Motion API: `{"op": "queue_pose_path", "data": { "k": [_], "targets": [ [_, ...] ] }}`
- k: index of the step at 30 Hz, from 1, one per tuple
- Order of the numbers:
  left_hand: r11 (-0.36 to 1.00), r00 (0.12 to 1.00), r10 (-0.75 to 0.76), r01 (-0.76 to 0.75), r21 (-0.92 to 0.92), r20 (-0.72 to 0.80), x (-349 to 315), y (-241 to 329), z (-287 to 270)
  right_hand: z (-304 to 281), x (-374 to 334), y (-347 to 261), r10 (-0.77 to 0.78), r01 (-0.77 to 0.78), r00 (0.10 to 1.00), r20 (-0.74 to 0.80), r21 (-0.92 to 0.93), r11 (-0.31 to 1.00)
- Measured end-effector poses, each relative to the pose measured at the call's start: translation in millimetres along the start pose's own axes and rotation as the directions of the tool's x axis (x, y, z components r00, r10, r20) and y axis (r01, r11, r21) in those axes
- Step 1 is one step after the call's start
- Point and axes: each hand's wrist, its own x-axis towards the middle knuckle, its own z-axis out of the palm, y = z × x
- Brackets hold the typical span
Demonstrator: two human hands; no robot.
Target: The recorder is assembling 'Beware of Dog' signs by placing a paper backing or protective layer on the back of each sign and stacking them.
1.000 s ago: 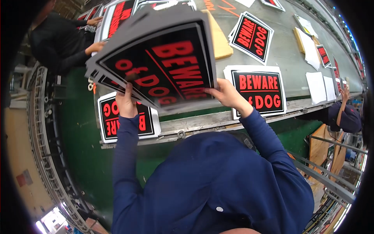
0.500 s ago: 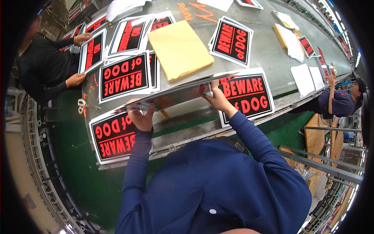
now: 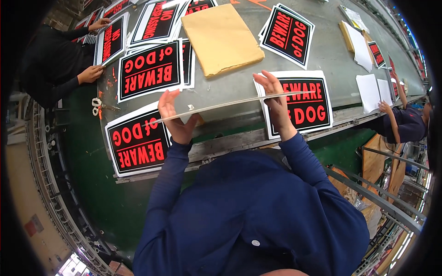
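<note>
A thin stack of sign sheets (image 3: 225,104) stands on edge across the front of the table, its upper edges lined up and its near side greyish and shiny. My left hand (image 3: 179,125) holds it near the left end, fingers stretched up behind and thumb in front. Toward the right end my right hand (image 3: 279,110) holds it the same way, loosely. Beside my left hand lies a pile of black signs with red lettering (image 3: 138,158). Behind my right hand is another such pile (image 3: 313,115), partly covered. The stack's lower edge is hard to make out.
A tan paper-wrapped block (image 3: 223,41) lies beyond the stack, with sign piles (image 3: 149,76) to its left and more signs (image 3: 290,37) to its right. Scissors (image 3: 96,106) rest at the left edge. Co-workers' hands (image 3: 90,73) work at left and far right (image 3: 386,108).
The stack's fanned edges have come together into one even line. My fingers have straightened upward behind it. The view has shifted a little, and the left co-worker's hands stay on a sign.
</note>
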Motion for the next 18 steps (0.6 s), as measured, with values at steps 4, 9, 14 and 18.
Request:
{"op": "queue_pose_path", "data": {
  "k": [4,9,14,18],
  "targets": [
    [0.990,0.997,-0.079,0.077,-0.120,-0.011,-2,-5,3,2,-3,12,0.016,-0.010,0.994,-0.109,0.057,0.998],
    [0.997,0.999,0.048,-0.047,-0.067,0.008,6,-9,3,-1,10,11,-0.050,0.061,0.992,-0.120,0.091,0.994],
    [1.000,0.997,0.005,-0.007,-0.025,-0.081,16,-24,-12,-5,17,7,-0.092,0.092,0.995,-0.039,0.010,0.996],
    [0.987,0.999,-0.044,0.046,-0.153,0.018,14,-17,-14,-2,17,11,0.013,0.005,0.992,-0.124,0.144,0.990]
  ]
}}
